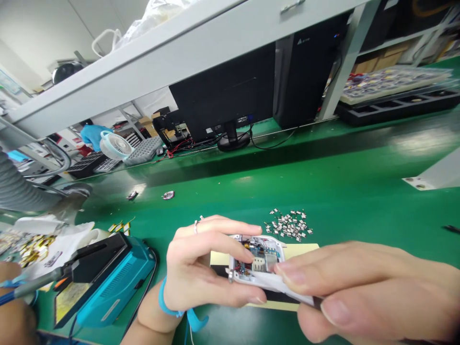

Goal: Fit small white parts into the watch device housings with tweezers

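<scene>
My left hand (208, 261), with a ring and a blue wrist strap, grips a small white-framed electronic device (264, 261) by its edges. Circuit parts and wires show inside the open housing. My right hand (359, 287) is closed at the device's right side, its fingers pinching a thin white piece (278, 283) that lies along the device's lower edge. Under the hands is a pale yellow pad (305, 248) with a dark part. Behind the device lies a pile of small metal components (290, 224) on the green table (215, 201).
At the left stand a blue soldering station (117, 287), a grey hose (21, 182) and a white tray of yellow parts (39, 244). Another person's arm (14, 306) is at the lower left. A monitor (226, 91) stands behind; a white bracket (434, 175) is at the right.
</scene>
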Demonstrator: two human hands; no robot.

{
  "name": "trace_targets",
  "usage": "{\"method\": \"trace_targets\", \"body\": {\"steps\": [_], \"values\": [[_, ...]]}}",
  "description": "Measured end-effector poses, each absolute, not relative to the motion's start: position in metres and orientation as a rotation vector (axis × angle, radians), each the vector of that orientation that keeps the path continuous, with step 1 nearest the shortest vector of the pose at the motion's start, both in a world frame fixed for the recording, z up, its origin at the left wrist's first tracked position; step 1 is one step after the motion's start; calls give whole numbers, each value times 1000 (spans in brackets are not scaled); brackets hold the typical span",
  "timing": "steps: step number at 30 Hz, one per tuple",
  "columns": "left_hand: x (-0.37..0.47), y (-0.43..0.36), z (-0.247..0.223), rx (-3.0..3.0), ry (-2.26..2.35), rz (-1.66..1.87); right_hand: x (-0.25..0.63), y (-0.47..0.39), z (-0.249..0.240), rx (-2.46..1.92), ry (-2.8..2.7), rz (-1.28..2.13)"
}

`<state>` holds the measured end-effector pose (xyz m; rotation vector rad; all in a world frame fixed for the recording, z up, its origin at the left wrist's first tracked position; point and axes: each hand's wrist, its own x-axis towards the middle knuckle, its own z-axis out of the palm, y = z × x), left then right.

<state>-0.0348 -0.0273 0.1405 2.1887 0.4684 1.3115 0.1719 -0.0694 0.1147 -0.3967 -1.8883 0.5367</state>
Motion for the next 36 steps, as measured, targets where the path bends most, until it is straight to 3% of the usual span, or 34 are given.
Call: {"method": "trace_targets", "body": {"steps": [15, 24, 36], "values": [[-34, -26, 139, 2313, 446, 1429, 155, -74, 119, -477, -1608, 538], [-37, -27, 139, 2454, 355, 1461, 159, -71, 137, -412, -1651, 868], [-39, -30, 139, 2442, 418, 1435, 157, -66, 138, -464, -1595, 851]]}}
